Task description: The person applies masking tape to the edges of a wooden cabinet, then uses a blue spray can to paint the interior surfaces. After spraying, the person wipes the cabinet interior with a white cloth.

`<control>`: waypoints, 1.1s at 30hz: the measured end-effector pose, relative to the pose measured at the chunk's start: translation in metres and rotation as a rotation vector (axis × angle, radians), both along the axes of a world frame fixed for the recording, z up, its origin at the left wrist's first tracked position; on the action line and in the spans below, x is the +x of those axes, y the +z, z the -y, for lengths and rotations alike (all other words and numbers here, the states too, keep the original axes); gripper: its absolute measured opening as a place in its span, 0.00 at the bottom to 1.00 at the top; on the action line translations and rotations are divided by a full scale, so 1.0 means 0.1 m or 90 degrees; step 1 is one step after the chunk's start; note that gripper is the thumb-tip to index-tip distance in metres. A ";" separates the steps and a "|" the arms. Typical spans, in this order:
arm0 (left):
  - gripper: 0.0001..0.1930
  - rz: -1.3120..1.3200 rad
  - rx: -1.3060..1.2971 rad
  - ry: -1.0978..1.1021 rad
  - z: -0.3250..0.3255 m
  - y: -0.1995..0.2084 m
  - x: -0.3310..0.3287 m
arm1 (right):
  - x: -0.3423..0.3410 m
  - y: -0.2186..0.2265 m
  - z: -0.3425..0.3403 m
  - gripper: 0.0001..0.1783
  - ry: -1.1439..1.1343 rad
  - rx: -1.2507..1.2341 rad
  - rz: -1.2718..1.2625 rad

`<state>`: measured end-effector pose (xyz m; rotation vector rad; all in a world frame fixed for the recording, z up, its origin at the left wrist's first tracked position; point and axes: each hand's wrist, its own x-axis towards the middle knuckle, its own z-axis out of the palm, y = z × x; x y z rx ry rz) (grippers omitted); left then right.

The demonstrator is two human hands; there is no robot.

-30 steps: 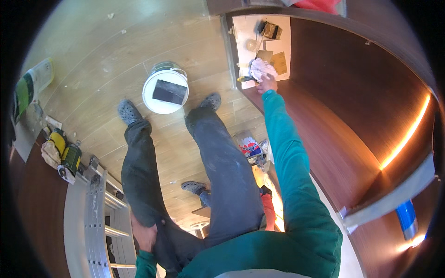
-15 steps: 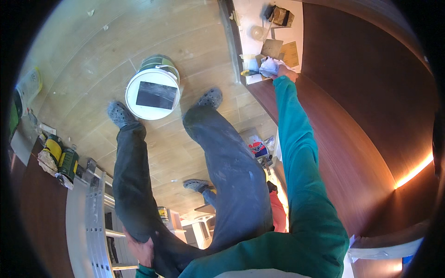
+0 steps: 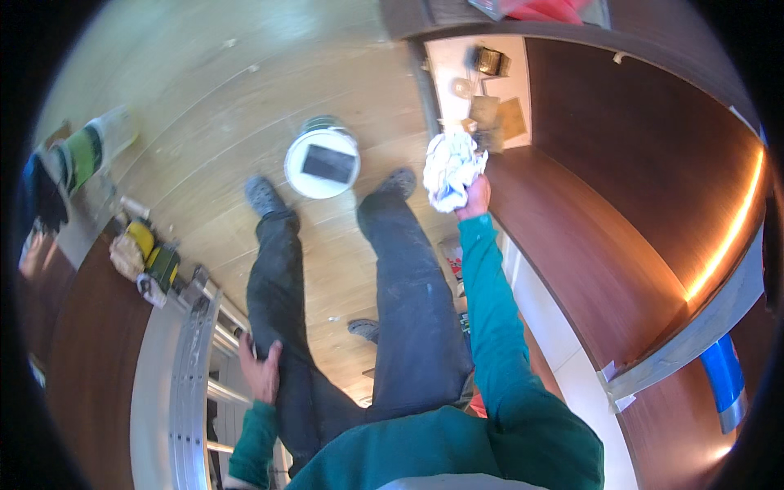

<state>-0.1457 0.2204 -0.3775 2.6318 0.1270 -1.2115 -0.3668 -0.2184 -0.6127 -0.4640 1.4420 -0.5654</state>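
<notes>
A crumpled white rag (image 3: 452,170) is bunched in my right hand (image 3: 476,198), its folds spreading past my fingers. My right arm reaches forward, holding it up in front of the white shelf (image 3: 520,69). On that shelf lie brown and tan sheets (image 3: 512,118), a clear cup (image 3: 462,87) and a small dark and gold block-like item (image 3: 490,61). My left hand (image 3: 261,371) is beside my left leg, thumb and fingers apart, with nothing in it. Between my feet and beyond them stands a bucket with a white lid (image 3: 298,181); a dark flat rectangle (image 3: 329,163) rests on the lid.
A metal ladder (image 3: 189,400) lies close on my left, with yellow and green cans (image 3: 163,263) beyond it. Brown panels with a glowing light strip (image 3: 725,237) curve along the right. A blue roll (image 3: 723,371) is at far right. Another person's shoe (image 3: 364,329) shows behind my legs.
My right hand has drawn back from the shelf with the rag, now lifted. My left hand has come off my leg and opened. The view has shifted, showing more on the right.
</notes>
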 end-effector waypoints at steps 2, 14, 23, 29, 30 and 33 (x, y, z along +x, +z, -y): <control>0.35 0.075 -0.111 -0.084 0.25 -0.10 0.23 | 0.22 0.27 -0.42 0.16 0.028 0.080 0.079; 0.16 -0.211 -0.489 0.073 1.33 0.27 0.75 | 1.18 1.84 -1.51 0.40 0.235 0.257 0.484; 0.15 -0.218 -0.494 0.308 0.74 0.54 1.06 | 1.70 2.04 -2.09 0.21 0.562 0.197 0.122; 0.13 -0.205 -0.469 0.284 0.42 0.53 1.11 | 1.89 2.28 -2.50 0.19 0.678 -0.085 -0.120; 0.13 -0.207 -0.480 0.271 0.41 0.56 1.12 | 1.96 2.45 -2.47 0.27 0.797 -0.114 -0.171; 0.10 -0.164 -0.498 0.267 0.42 0.66 1.04 | 2.01 2.61 -2.66 0.40 0.559 -0.089 0.054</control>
